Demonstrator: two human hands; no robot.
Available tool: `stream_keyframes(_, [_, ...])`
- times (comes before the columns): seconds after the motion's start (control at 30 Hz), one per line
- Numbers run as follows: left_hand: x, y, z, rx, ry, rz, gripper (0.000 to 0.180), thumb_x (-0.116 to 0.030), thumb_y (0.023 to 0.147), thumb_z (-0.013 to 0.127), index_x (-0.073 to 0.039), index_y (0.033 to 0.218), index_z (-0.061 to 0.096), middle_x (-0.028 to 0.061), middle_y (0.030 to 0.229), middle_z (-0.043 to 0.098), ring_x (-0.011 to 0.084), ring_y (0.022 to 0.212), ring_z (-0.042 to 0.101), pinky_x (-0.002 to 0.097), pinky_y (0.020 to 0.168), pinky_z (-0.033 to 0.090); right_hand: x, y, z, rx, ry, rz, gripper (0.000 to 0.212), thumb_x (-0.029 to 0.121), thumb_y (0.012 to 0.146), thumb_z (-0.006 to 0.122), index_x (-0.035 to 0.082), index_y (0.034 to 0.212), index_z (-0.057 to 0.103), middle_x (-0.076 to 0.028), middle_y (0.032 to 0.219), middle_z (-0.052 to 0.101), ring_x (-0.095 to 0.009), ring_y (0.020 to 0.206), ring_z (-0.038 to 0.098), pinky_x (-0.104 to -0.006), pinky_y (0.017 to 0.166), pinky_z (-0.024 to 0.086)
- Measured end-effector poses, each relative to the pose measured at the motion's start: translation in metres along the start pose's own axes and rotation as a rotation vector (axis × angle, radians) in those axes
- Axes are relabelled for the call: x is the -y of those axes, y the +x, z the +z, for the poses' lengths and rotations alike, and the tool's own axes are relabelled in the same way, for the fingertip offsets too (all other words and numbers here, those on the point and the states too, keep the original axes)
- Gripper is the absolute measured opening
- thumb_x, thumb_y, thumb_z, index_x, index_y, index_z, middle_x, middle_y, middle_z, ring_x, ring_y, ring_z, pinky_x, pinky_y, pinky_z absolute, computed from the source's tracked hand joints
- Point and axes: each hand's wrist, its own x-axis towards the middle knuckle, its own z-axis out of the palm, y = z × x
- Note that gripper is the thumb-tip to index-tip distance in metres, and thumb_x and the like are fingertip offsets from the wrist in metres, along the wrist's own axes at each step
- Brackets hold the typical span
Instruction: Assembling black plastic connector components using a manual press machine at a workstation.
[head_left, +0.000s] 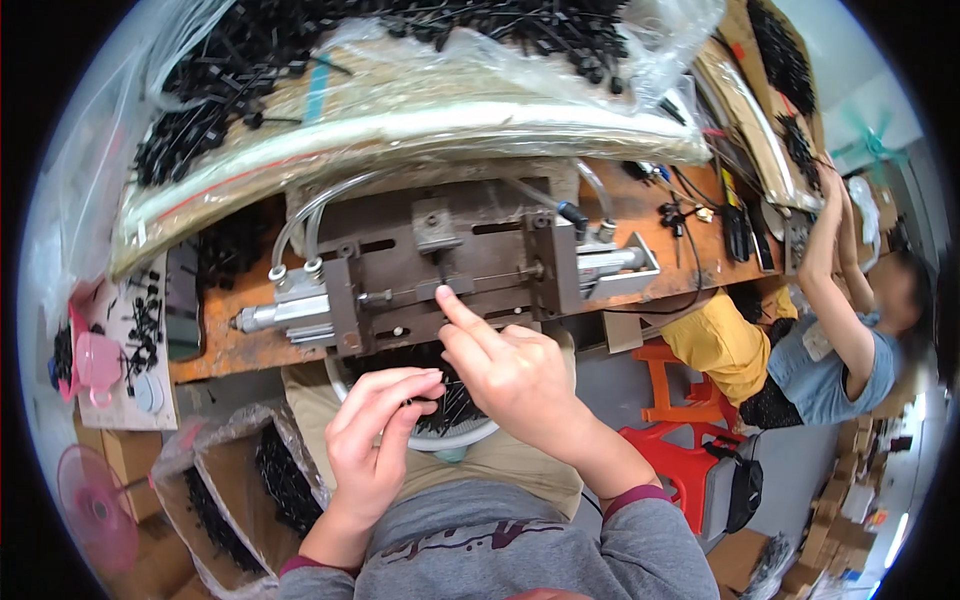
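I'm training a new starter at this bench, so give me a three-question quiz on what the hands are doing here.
1. True or false: the right hand points its forefinger at the metal fixture.
2. The left hand pinches: A) a small black part, B) a pink cup, C) a red stool.
3. What lies under both hands?

Key: 1 true. 2 A. 3 A white bowl of black parts.
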Motion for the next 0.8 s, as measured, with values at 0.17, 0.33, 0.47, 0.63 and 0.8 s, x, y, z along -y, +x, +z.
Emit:
stream_keyframes(0.17, [-0.001, 0.005, 0.004, -0.027, 0.288, 0.136, 0.023, 0.01, 0.082, 0.066, 0.005, 0.104, 0.069, 0.0164, 0.102, 0.068, 0.0253, 0.091, 0.068, 0.0312, 0.077, 0.057, 0.001, -0.016, -0.026, -0.045, 0.831, 0.217, 0.031, 0.006, 0.078, 0.079, 0.002, 0.108, 0.07, -0.01, 0.094, 0.072, -0.016, 0.071, 0.069, -0.0272, 0.063, 0.054])
stream_keyframes(0.33, [-0.003, 0.009, 0.015, 0.12, 0.393, 0.331, 0.027, 0.005, 0.077, 0.073, 0.006, 0.103, 0.07, 0.0173, 0.106, 0.069, 0.0292, 0.092, 0.069, 0.0329, 0.079, 0.056, 0.003, -0.025, -0.036, -0.172, 0.774, 0.051, 0.019, 0.004, 0.08, 0.076, 0.0, 0.098, 0.069, -0.01, 0.085, 0.068, -0.02, 0.069, 0.066, -0.0288, 0.062, 0.054])
stream_keyframes(0.47, [-0.007, 0.016, 0.021, 0.103, 0.427, 0.324, 0.04, 0.002, 0.082, 0.07, 0.005, 0.121, 0.063, 0.0216, 0.124, 0.062, 0.0311, 0.107, 0.065, 0.037, 0.087, 0.055, -0.012, -0.028, -0.048, -0.228, 0.684, 0.1, 0.013, 0.003, 0.08, 0.076, 0.001, 0.091, 0.071, -0.01, 0.084, 0.07, -0.022, 0.072, 0.069, -0.0292, 0.066, 0.055])
stream_keyframes(0.63, [0.006, 0.002, 0.016, 0.072, 0.418, 0.332, 0.067, -0.005, 0.082, 0.073, 0.005, 0.14, 0.042, 0.0243, 0.136, 0.053, 0.029, 0.103, 0.065, 0.037, 0.084, 0.056, -0.103, -0.005, -0.084, -0.785, 0.609, 0.448, 0.007, 0.0, 0.089, 0.067, -0.001, 0.096, 0.066, -0.007, 0.083, 0.07, -0.011, 0.071, 0.067, -0.0229, 0.065, 0.052])
stream_keyframes(0.8, [0.024, -0.024, 0.017, 0.166, 0.342, 0.319, 0.075, 0.001, 0.082, 0.069, 0.003, 0.146, 0.03, 0.0266, 0.133, 0.054, 0.0228, 0.079, 0.069, 0.0311, 0.074, 0.056, -0.209, 0.05, -0.123, -0.792, 0.04, 0.4, 0.013, 0.015, 0.084, 0.073, 0.004, 0.091, 0.072, -0.005, 0.077, 0.073, -0.011, 0.064, 0.066, -0.0237, 0.062, 0.05])
